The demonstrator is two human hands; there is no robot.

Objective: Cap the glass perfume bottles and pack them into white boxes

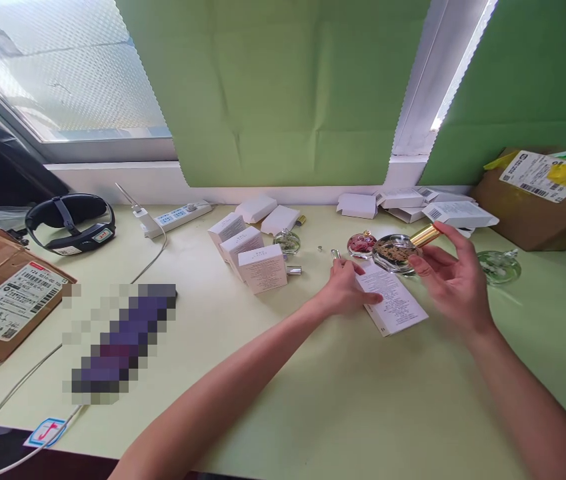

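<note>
My right hand (455, 283) grips a round glass perfume bottle (397, 255) with a long gold cap, tilted so the cap points up and right. Dark, brownish bits show inside its glass. With its thumb across the printed face, my left hand (349, 288) is closed on a flat white box (393, 303). A small silver cap (336, 254) shows just beyond its fingers; whether they touch it I cannot tell. Behind the hands sits a round bottle with red contents (361, 245). A pale green round bottle (500, 267) lies right of my right hand.
Several white boxes (263, 268) stand left of centre beside a clear round bottle (287, 241) and a silver cap (293, 270). More flat boxes (457, 212) lie at the back. Cardboard boxes (537, 213) flank the table. A power strip (177, 219), cable and black headset (73, 227) occupy the left.
</note>
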